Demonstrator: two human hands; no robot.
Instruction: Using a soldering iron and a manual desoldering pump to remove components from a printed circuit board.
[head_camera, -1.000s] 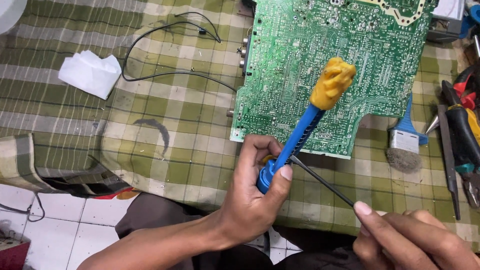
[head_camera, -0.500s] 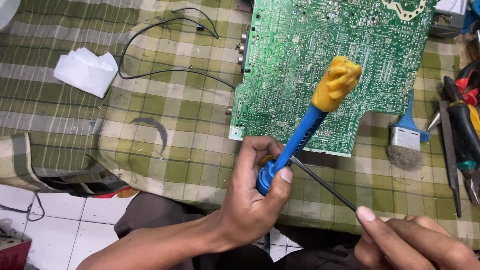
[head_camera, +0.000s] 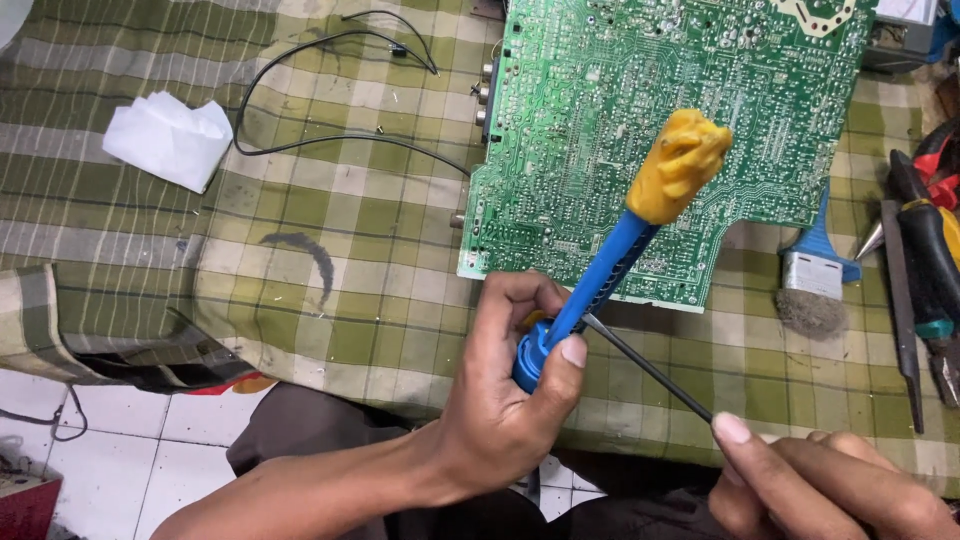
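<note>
My left hand (head_camera: 510, 400) grips the lower end of a blue tube-shaped tool (head_camera: 590, 290) that has a lumpy yellow cap (head_camera: 680, 165) at its top end. The tool tilts up to the right over the lower edge of a large green circuit board (head_camera: 640, 110). My right hand (head_camera: 810, 480), at the bottom right, pinches a thin dark metal rod (head_camera: 645, 365). The rod's far tip touches the blue tool just above my left thumb.
A green checked cloth (head_camera: 300, 220) covers the table. On it lie a crumpled white tissue (head_camera: 165, 135), a black wire (head_camera: 330, 130), a blue-handled brush (head_camera: 812, 275) and several hand tools (head_camera: 920, 270) at the right edge. White floor tiles (head_camera: 100, 440) show at lower left.
Almost nothing moved. The view has shifted slightly, and my right hand with the rod has edged a little lower.
</note>
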